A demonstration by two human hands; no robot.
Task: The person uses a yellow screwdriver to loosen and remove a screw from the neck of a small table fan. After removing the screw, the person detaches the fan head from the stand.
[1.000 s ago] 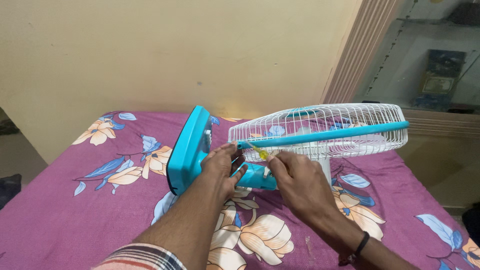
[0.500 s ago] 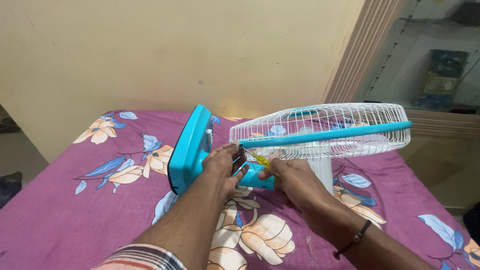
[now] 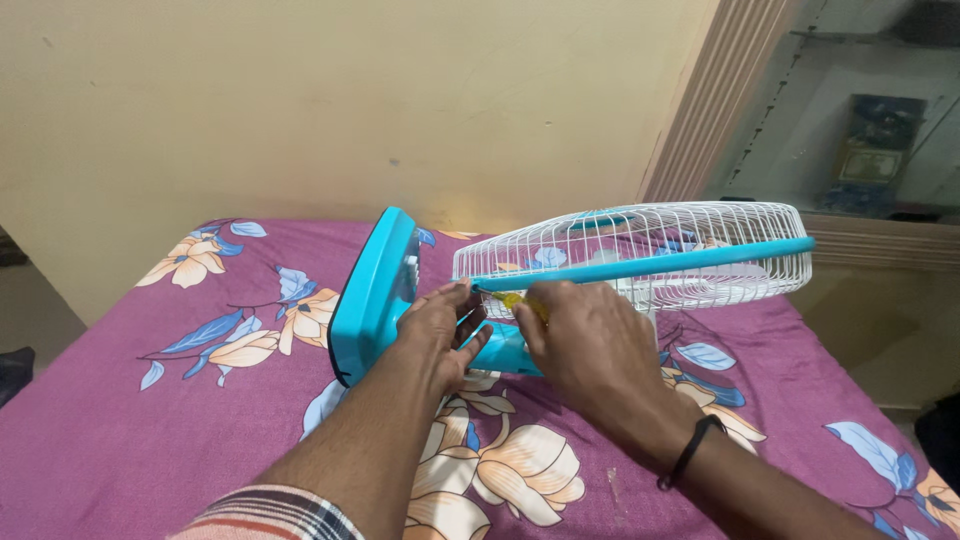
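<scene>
Two bare hands work at the middle of the frame on a table fan (image 3: 560, 290) that lies tipped over on a bed covered by a purple floral sheet (image 3: 150, 420). Largest is the fan's white wire cage (image 3: 640, 245), lying nearly flat and stretching from the centre toward the right of the frame, its long axis running left to right, with a turquoise rim band (image 3: 650, 265) across its near edge. At the left of centre the turquoise base (image 3: 375, 295) stands on edge, tilted, joined to the cage by a short turquoise neck (image 3: 505, 352). The left hand (image 3: 435, 335) rests against the inner face of the base, fingers spread and partly curled, bracing it rather than gripping anything. The right hand (image 3: 590, 345) is just beside it to the right, below the cage rim, fingers closed around a small yellow-handled screwdriver (image 3: 515, 300). Its shaft points up and to the left, and its tip meets the left end of the rim band, between the two hands. The right hand is the nearer to that spot. A plain cream wall (image 3: 350, 100) fills the upper left.
</scene>
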